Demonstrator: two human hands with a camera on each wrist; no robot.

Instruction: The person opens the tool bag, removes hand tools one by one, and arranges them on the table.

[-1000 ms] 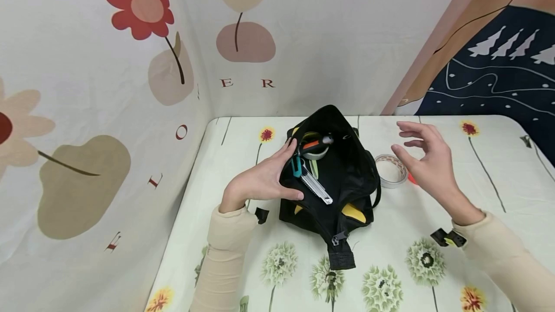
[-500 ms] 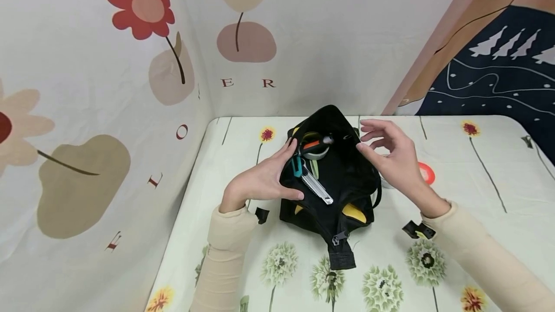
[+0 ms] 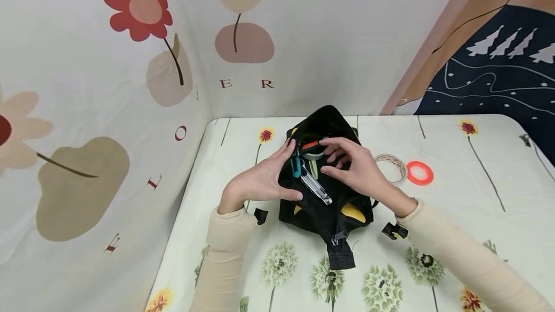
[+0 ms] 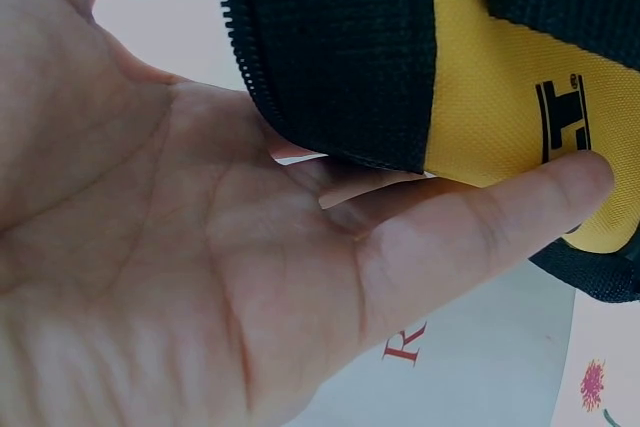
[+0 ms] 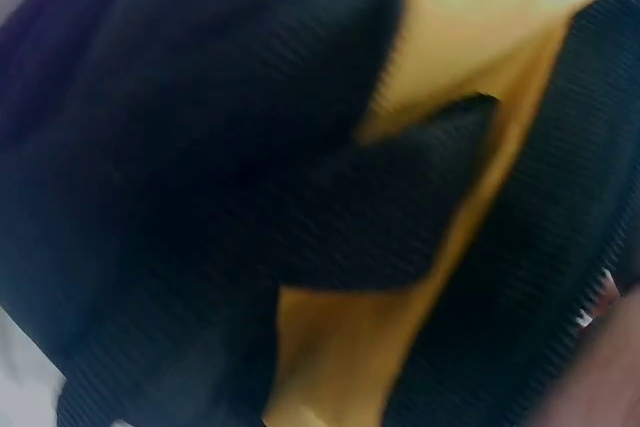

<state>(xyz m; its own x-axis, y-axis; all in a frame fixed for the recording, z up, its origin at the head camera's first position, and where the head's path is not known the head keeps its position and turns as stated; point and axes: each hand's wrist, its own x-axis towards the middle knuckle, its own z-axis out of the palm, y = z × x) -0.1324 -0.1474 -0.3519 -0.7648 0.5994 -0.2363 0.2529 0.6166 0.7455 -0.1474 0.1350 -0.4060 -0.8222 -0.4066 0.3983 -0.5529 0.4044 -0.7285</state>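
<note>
A black-and-yellow zippered tool bag [image 3: 327, 225] stands on the table with its mouth open. My left hand [image 3: 260, 177] holds the bag's left rim, thumb at the front; the left wrist view shows a finger along its yellow side [image 4: 460, 97]. Inside lie a teal-and-silver utility knife [image 3: 313, 183], a black-and-orange handle [image 3: 310, 145] of a tool whose kind is hidden, and part of a grey roll [image 3: 313, 156]. Over the mouth, my right hand [image 3: 357, 167] has its fingertips near the orange handle, thumb apart, with nothing visibly gripped. The right wrist view is blurred and mostly bag.
Right of the bag, a roll of clear tape [image 3: 402, 172] and a red tape roll [image 3: 422, 173] lie on the flower-print tablecloth [image 3: 468, 206]. Printed fabric walls [image 3: 347, 37] stand behind and to the left. A zipper pull [image 3: 339, 238] hangs at the bag's front.
My right hand has moved left from above the tape rolls to over the bag's mouth, exposing both rolls. My left hand and the bag have stayed in place.
</note>
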